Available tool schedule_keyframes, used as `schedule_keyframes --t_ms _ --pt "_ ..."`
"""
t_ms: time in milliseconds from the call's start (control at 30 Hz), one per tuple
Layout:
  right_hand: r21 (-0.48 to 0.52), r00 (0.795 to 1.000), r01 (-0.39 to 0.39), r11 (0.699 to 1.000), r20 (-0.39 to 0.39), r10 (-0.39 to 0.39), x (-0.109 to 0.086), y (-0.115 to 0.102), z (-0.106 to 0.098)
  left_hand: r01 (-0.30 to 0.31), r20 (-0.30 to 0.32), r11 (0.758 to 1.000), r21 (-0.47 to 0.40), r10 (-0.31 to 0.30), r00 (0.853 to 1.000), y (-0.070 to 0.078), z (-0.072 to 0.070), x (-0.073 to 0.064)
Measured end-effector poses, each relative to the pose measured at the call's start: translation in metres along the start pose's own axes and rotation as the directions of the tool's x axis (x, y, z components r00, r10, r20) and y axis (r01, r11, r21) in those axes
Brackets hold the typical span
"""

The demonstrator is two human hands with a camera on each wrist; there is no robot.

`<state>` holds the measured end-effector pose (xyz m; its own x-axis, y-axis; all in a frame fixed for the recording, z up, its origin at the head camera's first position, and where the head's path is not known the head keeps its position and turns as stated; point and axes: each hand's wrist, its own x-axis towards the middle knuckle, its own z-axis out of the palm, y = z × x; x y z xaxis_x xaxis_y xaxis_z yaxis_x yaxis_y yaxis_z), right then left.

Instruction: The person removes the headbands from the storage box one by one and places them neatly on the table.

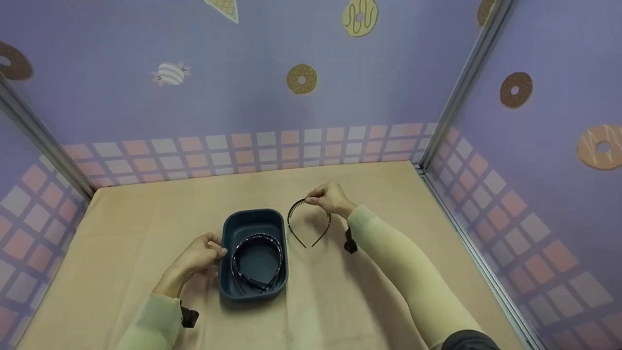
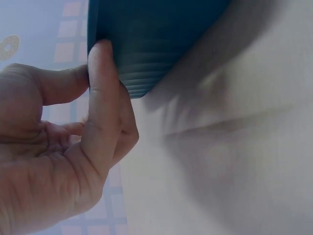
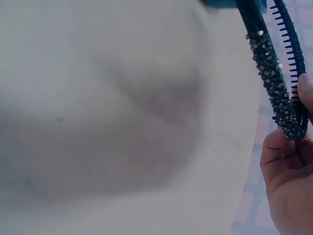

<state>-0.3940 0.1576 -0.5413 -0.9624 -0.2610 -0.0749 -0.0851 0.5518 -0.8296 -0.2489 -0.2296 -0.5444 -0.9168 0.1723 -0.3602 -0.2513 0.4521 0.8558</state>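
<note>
My left hand [image 1: 197,253] pinches the left wall of a dark blue rectangular bin [image 1: 249,222]. Close up in the left wrist view, thumb and a finger grip the edge of the blue bin [image 2: 146,39], whose side is ribbed. Inside the bin lie dark, glittery headbands [image 1: 257,237], overlapping; how many is unclear. To the right of the bin, my right hand [image 1: 333,198] pinches the top of another black headband [image 1: 289,219], its two ends pointing toward me. The right wrist view shows sparkly stones and comb teeth on this headband [image 3: 269,73].
A beige cloth [image 1: 146,214] covers the table. Purple walls with printed sweets and a checked border [image 1: 243,148] enclose it at the back and sides. Metal posts stand at the corners, and a metal rail [image 1: 466,238] runs along the right edge.
</note>
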Motion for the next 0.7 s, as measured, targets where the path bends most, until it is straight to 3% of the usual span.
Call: schedule_keyframes --t_ms 533,700 --pt "-0.023 0.995 -0.088 0.996 0.035 0.089 0.004 0.034 0.005 0.0 -0.014 1.0 0.016 0.0 1.0 0.002 0.002 -0.003" --pt "-0.076 0.997 -0.05 0.996 0.055 0.054 0.008 0.04 0.008 -0.005 -0.015 1.0 0.022 0.006 1.0 0.003 0.001 -0.002"
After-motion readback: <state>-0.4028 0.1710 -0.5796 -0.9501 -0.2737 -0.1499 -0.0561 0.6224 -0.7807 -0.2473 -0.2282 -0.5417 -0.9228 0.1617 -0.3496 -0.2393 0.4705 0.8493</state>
